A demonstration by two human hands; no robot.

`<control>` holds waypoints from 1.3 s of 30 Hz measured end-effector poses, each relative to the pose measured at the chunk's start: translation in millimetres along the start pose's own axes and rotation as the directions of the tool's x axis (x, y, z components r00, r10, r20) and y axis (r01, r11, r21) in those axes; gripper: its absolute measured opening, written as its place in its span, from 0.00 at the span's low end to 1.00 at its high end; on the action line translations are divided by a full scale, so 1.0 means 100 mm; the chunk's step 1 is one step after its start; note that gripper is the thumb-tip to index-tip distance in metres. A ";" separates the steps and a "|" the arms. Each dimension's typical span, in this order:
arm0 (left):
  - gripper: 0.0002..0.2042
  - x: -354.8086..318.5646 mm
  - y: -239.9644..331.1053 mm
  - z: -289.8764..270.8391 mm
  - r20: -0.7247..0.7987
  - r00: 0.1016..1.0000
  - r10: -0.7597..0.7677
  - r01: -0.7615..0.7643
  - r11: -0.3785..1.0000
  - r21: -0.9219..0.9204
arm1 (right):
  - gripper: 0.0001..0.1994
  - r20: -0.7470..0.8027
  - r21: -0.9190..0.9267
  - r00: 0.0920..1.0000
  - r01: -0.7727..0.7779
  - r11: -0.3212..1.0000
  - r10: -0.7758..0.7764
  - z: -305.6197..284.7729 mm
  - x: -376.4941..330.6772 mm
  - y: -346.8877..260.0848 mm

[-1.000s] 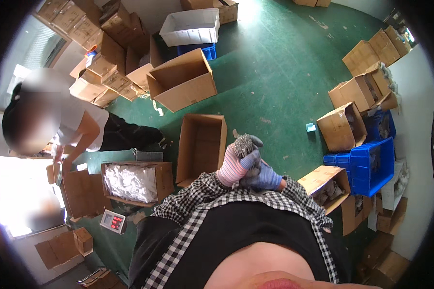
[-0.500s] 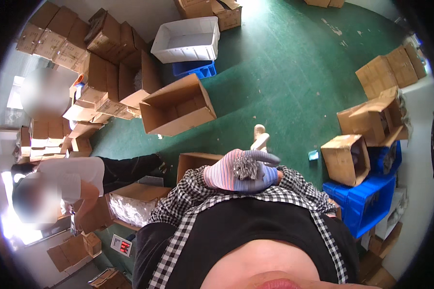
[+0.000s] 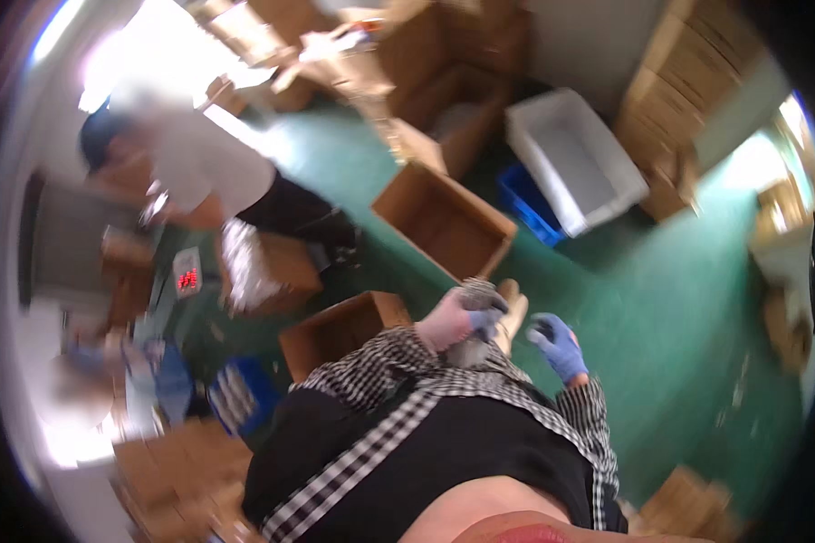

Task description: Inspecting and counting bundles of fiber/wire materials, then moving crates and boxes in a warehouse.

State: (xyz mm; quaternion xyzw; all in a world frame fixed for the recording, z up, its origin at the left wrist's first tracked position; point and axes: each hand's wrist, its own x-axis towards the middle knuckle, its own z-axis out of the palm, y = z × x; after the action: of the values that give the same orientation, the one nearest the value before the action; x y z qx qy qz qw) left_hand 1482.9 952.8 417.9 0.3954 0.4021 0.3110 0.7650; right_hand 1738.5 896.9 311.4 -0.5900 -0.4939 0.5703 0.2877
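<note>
My left hand [image 3: 448,324], in a striped glove with grey-blue fingertips, is closed around a bundle of thin silvery-grey pieces [image 3: 466,354]. The ends of the bundle stick out above and below the fist; motion blur hides what exactly the pieces are. Apart from it, to the right, my right hand [image 3: 561,349] wears a bluish glove. Its fingers are bent but spread from each other, and I see nothing in them. An open cardboard box [image 3: 342,333] stands just left of my left forearm.
Ahead lie another open carton [image 3: 445,222], a white tub [image 3: 575,163] and a blue crate [image 3: 530,206]. To the left a co-worker in a white top [image 3: 213,163] bends by a box of white packing [image 3: 267,270]. A red-digit display [image 3: 186,273] and blue bin [image 3: 243,396] are beyond.
My view has swung left, so the boxes shift rightward and the picture blurs. My right hand has come away from the left and the bundle; the left still grips it.
</note>
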 end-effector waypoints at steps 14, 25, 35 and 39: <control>0.09 1.63 0.39 0.80 -0.346 0.938 0.007 -0.108 0.956 -0.274 | 0.18 0.253 -0.560 0.967 0.123 0.819 0.027 -2.35 3.09 1.15; 0.05 2.73 -0.25 2.85 -0.879 0.435 -0.194 -0.550 0.716 -0.431 | 0.51 0.361 -0.863 0.745 0.495 -0.102 0.561 -4.09 4.75 0.77; 0.09 3.00 -0.49 4.23 -0.873 0.101 -0.477 -0.604 0.668 -0.435 | 0.45 0.479 -0.798 0.725 0.595 -0.099 0.495 -4.19 5.10 1.19; 0.08 3.06 -0.63 4.57 -0.816 -0.011 -0.578 -0.691 0.594 -0.411 | 0.37 0.515 -0.809 0.733 0.587 -0.032 0.444 -4.49 5.32 1.79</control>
State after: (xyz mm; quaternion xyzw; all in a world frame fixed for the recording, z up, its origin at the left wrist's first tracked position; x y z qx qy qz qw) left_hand 2034.2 1002.8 417.2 -0.3271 0.6008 0.6689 0.2907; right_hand 2139.8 1420.2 25.3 -0.3220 -0.8413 0.1813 -0.3945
